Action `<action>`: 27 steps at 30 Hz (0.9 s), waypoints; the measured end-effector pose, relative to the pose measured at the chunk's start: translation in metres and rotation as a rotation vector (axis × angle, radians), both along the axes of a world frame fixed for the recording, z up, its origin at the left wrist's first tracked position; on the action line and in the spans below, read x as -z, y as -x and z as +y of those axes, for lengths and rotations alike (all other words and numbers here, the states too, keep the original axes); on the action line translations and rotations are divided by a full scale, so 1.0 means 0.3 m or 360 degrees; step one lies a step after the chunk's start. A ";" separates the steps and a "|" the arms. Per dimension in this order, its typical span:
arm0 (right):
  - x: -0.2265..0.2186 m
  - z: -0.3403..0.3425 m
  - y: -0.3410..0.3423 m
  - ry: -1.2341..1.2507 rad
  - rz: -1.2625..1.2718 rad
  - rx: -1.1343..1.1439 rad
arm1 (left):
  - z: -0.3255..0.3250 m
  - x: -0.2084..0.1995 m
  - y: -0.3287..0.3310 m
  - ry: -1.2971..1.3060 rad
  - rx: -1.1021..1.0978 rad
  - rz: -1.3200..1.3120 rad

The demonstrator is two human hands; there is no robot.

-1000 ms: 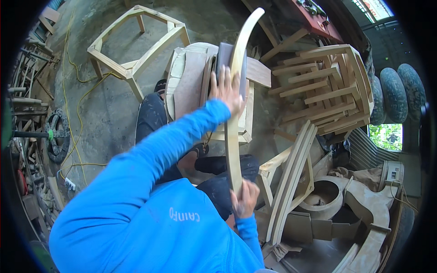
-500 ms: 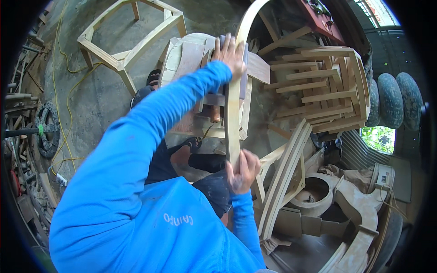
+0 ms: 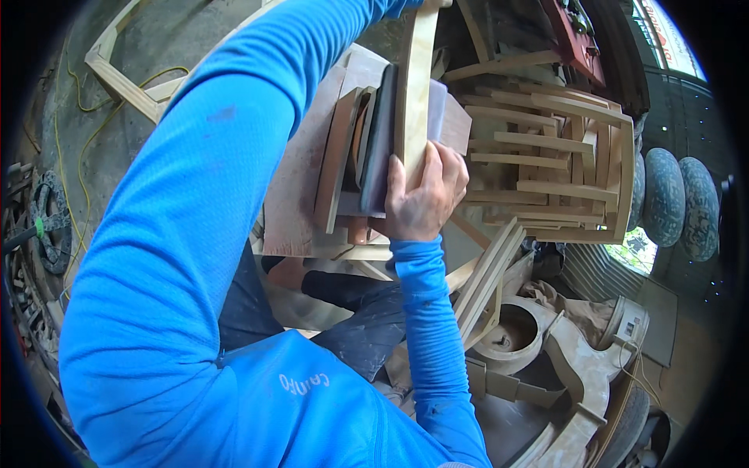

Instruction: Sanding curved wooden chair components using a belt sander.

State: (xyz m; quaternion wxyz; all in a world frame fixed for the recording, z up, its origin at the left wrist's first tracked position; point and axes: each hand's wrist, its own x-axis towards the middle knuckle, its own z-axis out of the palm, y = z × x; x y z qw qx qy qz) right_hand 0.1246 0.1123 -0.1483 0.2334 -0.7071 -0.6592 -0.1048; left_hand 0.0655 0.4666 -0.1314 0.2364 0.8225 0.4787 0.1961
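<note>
My right hand [image 3: 425,195] grips the near end of a long, pale curved wooden piece [image 3: 415,101], thumb on one side and fingers on the other. The piece lies along a grey, flat-faced block or belt [image 3: 381,148] on a wooden stand [image 3: 292,226]. What drives or holds that grey part is hidden. My left arm [image 3: 226,148] stretches forward to the far end of the piece. Only a sliver of my left hand [image 3: 438,3] shows at the top edge, so its fingers cannot be made out.
A stack of wooden frames [image 3: 577,164] stands to the right. Nearer lie long curved strips [image 3: 488,285] and a dusty cast machine body [image 3: 577,366]. A wooden frame [image 3: 125,78] and a yellow cord [image 3: 74,179] are on the floor at left.
My right hand has moved forward with the wooden piece, up to the grey part. My left hand has gone from the stand to the top edge. The view has shifted a little.
</note>
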 end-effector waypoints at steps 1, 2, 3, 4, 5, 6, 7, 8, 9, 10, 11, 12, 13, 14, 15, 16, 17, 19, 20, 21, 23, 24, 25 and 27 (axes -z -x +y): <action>0.004 0.044 0.002 0.0000 0.0021 0.0013 | 0.044 -0.051 -0.033 0.0236 -0.0138 0.0185; 0.005 0.083 0.003 0.0002 0.0015 0.0010 | 0.065 -0.027 0.011 0.0032 -0.0044 0.0007; 0.004 0.125 0.005 -0.0008 0.0021 0.0000 | 0.109 -0.076 0.016 0.0237 -0.0077 0.0101; 0.003 0.162 0.007 -0.0021 0.0026 -0.0010 | 0.147 -0.117 0.016 0.0440 -0.0109 0.0194; 0.002 0.191 0.007 -0.0040 0.0036 -0.0036 | 0.162 -0.097 0.032 0.0431 -0.0119 0.0187; 0.007 0.203 -0.018 -0.0039 0.0004 -0.0014 | 0.151 -0.055 0.015 0.0226 -0.0104 0.0066; 0.012 0.211 -0.043 -0.0051 -0.0012 0.0005 | 0.145 -0.036 -0.018 0.0022 -0.0088 -0.0059; 0.017 0.215 -0.071 -0.0064 -0.0029 0.0028 | 0.187 -0.084 -0.055 0.0357 0.0002 0.0030; 0.012 0.242 -0.016 -0.0089 0.0037 -0.0073 | 0.226 -0.070 0.040 0.0165 -0.0126 -0.0001; 0.017 0.242 -0.012 -0.0099 0.0040 -0.0083 | 0.217 -0.029 0.055 -0.0001 -0.0181 -0.0072; 0.021 0.240 -0.008 -0.0099 0.0053 -0.0092 | 0.220 -0.016 0.057 -0.0024 -0.0238 -0.0114; 0.025 0.229 -0.024 -0.0094 0.0054 -0.0080 | 0.183 -0.031 0.041 -0.0029 -0.0224 -0.0122; 0.020 0.206 -0.047 -0.0057 0.0029 -0.0065 | 0.117 -0.060 0.026 0.0047 -0.0199 -0.0193; 0.016 0.174 -0.067 -0.0069 0.0023 -0.0051 | 0.073 -0.086 0.011 0.0122 -0.0170 -0.0261; 0.010 0.161 -0.030 -0.0051 0.0041 -0.0098 | 0.122 -0.037 0.062 0.0021 -0.0180 -0.0095; 0.008 0.124 -0.039 -0.0021 0.0031 -0.0088 | 0.078 0.002 0.047 -0.0046 -0.0189 -0.0095; 0.008 0.083 -0.050 -0.0009 0.0000 -0.0084 | 0.028 0.039 0.031 -0.0066 -0.0188 -0.0090; -0.003 -0.020 -0.071 0.0018 -0.0014 -0.0067 | -0.079 0.069 0.009 -0.0355 -0.0334 -0.0201; -0.006 -0.084 -0.091 0.0062 -0.0035 -0.0047 | -0.117 0.018 -0.006 -0.0038 -0.0246 0.0004; -0.004 -0.137 -0.082 0.0069 -0.0070 -0.0077 | -0.131 0.027 0.023 -0.0061 -0.0316 0.0103; -0.024 -0.271 -0.065 0.0132 -0.0059 -0.0094 | -0.218 0.074 0.044 -0.0065 -0.0398 0.0199; -0.032 -0.361 -0.070 0.0170 -0.0048 -0.0070 | -0.317 0.081 0.028 -0.0045 -0.0386 0.0198; -0.026 -0.454 -0.077 0.0218 -0.0015 -0.0056 | -0.418 0.080 0.024 -0.0036 -0.0366 0.0240; -0.014 -0.642 -0.094 0.0328 0.0117 -0.0083 | -0.615 0.067 0.032 -0.0010 -0.0336 0.0313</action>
